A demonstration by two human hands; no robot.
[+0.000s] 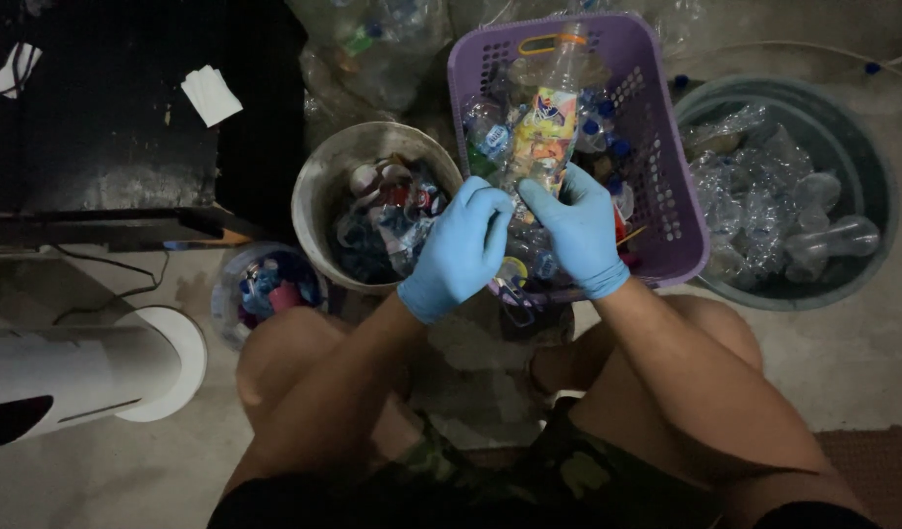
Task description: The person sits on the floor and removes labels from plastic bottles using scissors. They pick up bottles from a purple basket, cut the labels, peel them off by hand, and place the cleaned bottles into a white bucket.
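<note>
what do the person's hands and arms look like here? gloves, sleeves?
Both hands wear light blue disposable gloves, left hand and right hand, thin and snug, cuffs ending at the wrists. Forearms are bare: no sleeves, watch or markings visible.

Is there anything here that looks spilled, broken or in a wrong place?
Nothing stands out. Both gloved hands, left hand and right hand, hold a labelled plastic bottle over the purple basket. Scraps stay inside the metal bucket, clear bottles inside the round tub.

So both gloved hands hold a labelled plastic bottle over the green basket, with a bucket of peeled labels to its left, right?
Not quite: the head view shows the basket is purple. Both hands, left and right, hold the labelled bottle over it, the bucket on its left.
</note>
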